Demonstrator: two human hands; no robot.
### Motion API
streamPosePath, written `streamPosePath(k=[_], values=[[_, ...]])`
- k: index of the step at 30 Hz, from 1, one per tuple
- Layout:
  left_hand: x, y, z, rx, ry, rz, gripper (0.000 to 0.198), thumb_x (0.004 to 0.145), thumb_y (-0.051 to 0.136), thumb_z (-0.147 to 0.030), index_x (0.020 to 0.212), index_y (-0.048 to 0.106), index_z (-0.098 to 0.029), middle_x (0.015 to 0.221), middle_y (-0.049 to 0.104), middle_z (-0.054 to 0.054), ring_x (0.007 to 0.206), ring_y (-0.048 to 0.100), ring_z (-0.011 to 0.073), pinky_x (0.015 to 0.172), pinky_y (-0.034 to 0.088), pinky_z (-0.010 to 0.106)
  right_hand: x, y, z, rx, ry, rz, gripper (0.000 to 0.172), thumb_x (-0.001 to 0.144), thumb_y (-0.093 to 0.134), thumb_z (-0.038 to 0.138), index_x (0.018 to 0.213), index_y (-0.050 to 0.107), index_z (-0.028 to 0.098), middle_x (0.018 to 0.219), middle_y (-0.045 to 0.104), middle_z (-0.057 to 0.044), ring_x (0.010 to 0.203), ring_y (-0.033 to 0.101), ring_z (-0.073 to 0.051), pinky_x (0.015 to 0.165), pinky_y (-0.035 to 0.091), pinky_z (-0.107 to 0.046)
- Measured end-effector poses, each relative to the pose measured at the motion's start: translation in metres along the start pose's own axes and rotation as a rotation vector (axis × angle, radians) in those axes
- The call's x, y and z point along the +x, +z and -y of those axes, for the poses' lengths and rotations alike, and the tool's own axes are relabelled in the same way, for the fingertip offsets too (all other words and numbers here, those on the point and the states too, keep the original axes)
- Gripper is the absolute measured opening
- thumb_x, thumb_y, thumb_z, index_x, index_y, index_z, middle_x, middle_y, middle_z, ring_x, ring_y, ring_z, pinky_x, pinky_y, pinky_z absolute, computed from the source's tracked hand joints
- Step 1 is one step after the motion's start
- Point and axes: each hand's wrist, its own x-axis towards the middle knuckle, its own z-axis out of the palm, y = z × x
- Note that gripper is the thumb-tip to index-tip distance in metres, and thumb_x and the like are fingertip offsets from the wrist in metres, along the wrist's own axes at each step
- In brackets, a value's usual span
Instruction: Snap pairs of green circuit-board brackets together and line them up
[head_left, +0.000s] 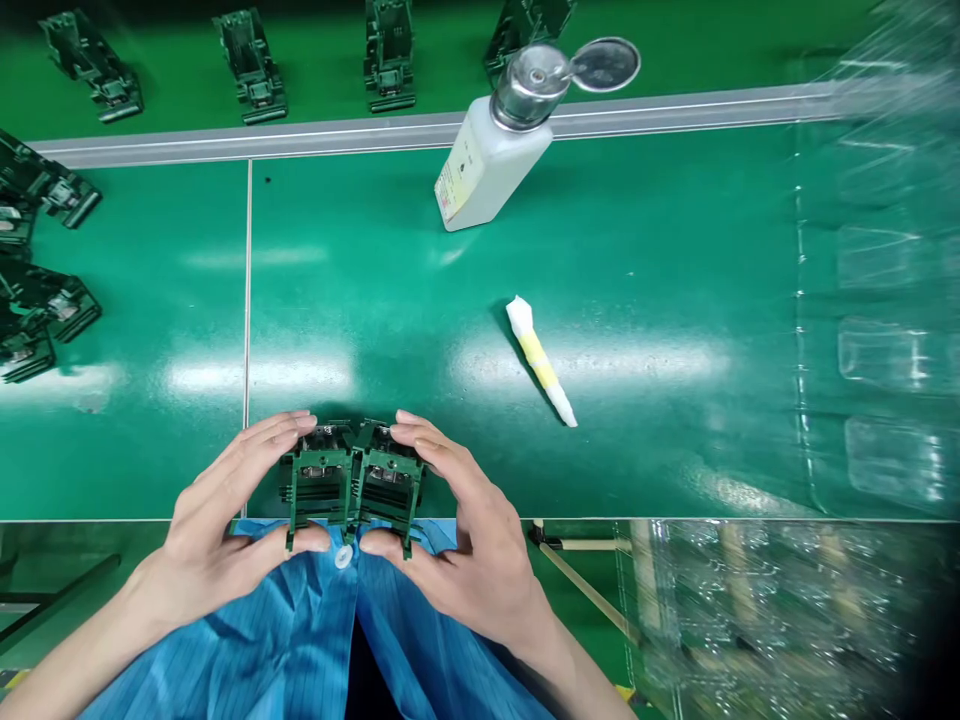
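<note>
Two dark green plastic housings with metal parts inside stand side by side at the front edge of the green table [637,270]. My left hand [232,510] grips the left housing [321,475], thumb at its near side and fingers at its far side. The right housing [388,480] is held the same way in my right hand [469,520]. The two housings touch or nearly touch along their inner sides. Beyond my right hand lies a white stick-like wrapped piece with a yellow band [538,355].
A white bottle with a metal pump top [495,160] and raised lid stands farther back. More green housings [390,55] line the belt behind the metal rail [322,145]; several cluster at the left [45,300]. Clear plastic trays [892,360] lie at the right, with more trays [780,600] below.
</note>
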Motion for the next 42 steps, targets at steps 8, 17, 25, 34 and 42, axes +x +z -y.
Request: streamPosePath(k=[8,17,25,34,42], values=[[0.000,0.001,0.001,-0.043,-0.033,-0.005,0.075,0.077,0.081,-0.023,0.145,0.048,-0.022,0.129,0.068,0.016,0.122,0.064,0.0292,0.104,0.056,0.042,0.003,-0.005,0.005,-0.088,0.032,0.066,0.065,0.086,0.075,0.034,0.142,0.045,0.018,0.132,0.065,-0.016,0.128,0.059,-0.029,0.105,0.055,-0.047],[-0.009,-0.003,-0.002,-0.024,-0.231,0.055,0.075,0.076,0.082,-0.038,0.143,0.050,-0.026,0.125,0.070,0.010,0.112,0.068,0.0238,0.093,0.057,0.029,0.002,-0.008,0.011,-0.211,0.115,0.078,0.067,0.083,0.075,0.048,0.138,0.052,0.019,0.121,0.071,-0.011,0.104,0.073,-0.026,0.095,0.061,-0.038],[-0.006,-0.009,-0.012,0.087,-0.318,0.078,0.066,0.075,0.080,-0.051,0.133,0.056,-0.029,0.110,0.075,0.004,0.086,0.073,0.0184,0.076,0.062,0.026,0.007,-0.006,0.016,-0.192,0.183,0.094,0.068,0.083,0.069,0.063,0.133,0.053,0.021,0.105,0.075,-0.007,0.076,0.074,-0.020,0.072,0.064,-0.032],[0.008,-0.018,-0.007,0.190,-0.249,0.228,0.057,0.084,0.070,-0.046,0.132,0.048,-0.025,0.122,0.071,0.010,0.104,0.073,0.0249,0.078,0.065,0.033,0.019,-0.022,0.013,-0.349,-0.044,0.167,0.062,0.091,0.062,0.057,0.136,0.047,0.017,0.121,0.069,-0.015,0.112,0.069,-0.026,0.089,0.062,-0.039],[0.046,-0.034,0.022,0.772,0.736,-0.107,0.047,0.068,0.080,0.001,0.104,0.065,-0.025,0.119,0.069,0.008,0.136,0.051,0.0252,0.119,0.037,0.050,0.057,-0.068,0.005,-0.857,-0.905,-0.041,0.008,0.088,0.068,0.021,0.095,0.067,0.026,0.098,0.078,0.001,0.113,0.068,-0.018,0.113,0.046,-0.040]])
